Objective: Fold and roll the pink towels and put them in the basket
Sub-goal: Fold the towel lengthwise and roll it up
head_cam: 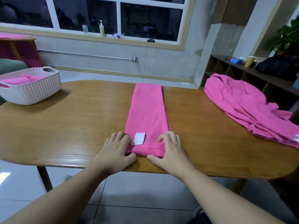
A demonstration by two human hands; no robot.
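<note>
A folded towel (148, 110) lies lengthwise mid-bench (72, 126), its near end curled into a first turn gripped by the left hand (115, 150) and right hand (171, 149). Most rolling remains. The basket (32, 92), far left, holds pink towelling; a pile (246, 104) waits at right.

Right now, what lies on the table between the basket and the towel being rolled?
Nothing: in the head view, only bare wooden table runs from the basket to the towel that both hands grip at its near end.
</note>
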